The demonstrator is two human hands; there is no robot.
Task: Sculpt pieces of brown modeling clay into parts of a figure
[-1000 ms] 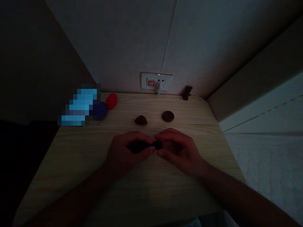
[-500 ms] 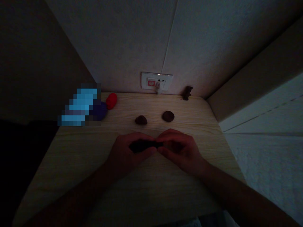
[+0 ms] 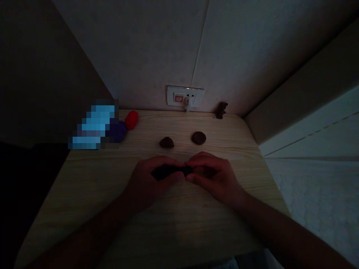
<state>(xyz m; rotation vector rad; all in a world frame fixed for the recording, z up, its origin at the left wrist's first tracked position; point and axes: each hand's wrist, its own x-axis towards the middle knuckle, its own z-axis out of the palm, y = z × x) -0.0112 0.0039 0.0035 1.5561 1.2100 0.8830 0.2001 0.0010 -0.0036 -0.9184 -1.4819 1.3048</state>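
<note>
Low over the middle of a pale wooden table (image 3: 168, 228), my left hand (image 3: 148, 181) and my right hand (image 3: 214, 177) meet fingertip to fingertip. Both are closed on a dark lump of clay (image 3: 169, 172) held between them; my left fingers curl round most of it and my right thumb and fingers pinch its right end. Just beyond the hands lie two small brown clay lumps, one at the left (image 3: 166, 142) and a rounder one at the right (image 3: 199, 138). The scene is very dim.
A red clay lump (image 3: 131, 119) and a dark blue one (image 3: 117, 130) lie at the back left beside a blurred blue patch. A small brown clay figure (image 3: 221, 110) stands at the back right by the wall. A wall socket (image 3: 185, 96) sits above the table's far edge.
My hands have barely shifted. The fingers have closed a little more tightly on the dark lump, and nothing else on the table has moved.
</note>
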